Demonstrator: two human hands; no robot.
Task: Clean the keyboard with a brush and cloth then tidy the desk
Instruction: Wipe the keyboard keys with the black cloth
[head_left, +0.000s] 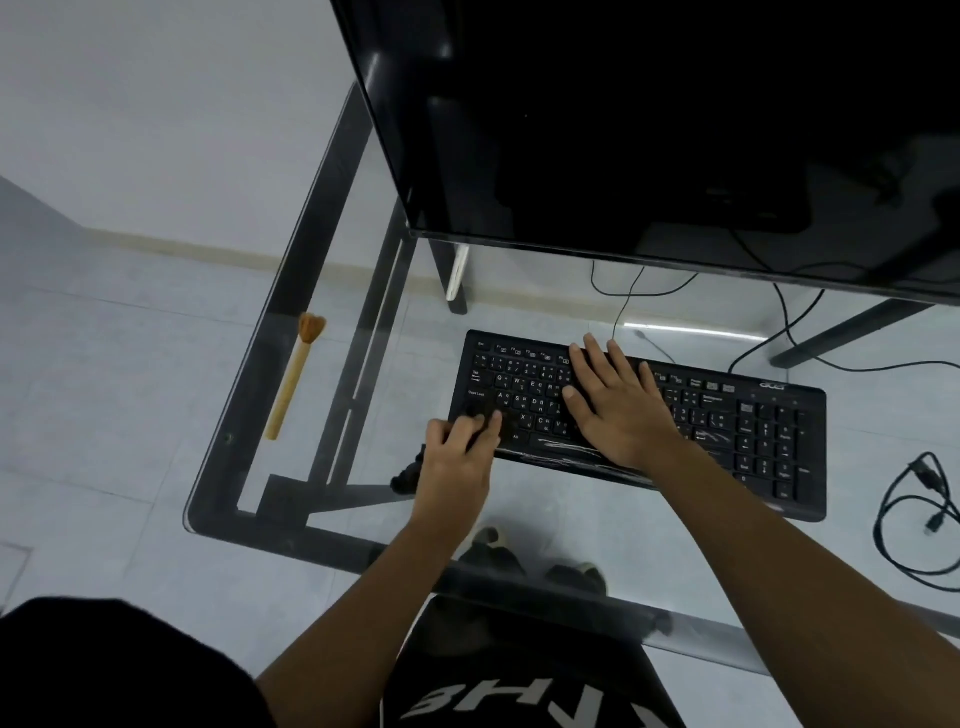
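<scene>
Left hand clutches a dark cloth on the keyboard; right hand lies flat, empty; brush well left.

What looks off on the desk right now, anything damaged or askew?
The keyboard sits skewed on the glass desk, its right end nearer the person. Pale scuffs mark its front edge by the spacebar. A loose cable lies coiled at the right. The left hand grips something dark at the keyboard's corner, unclear what. The brush lies unused, far left.

Black keyboard flat on glass, dark cloth at its near-left corner, wooden brush far left.
</scene>
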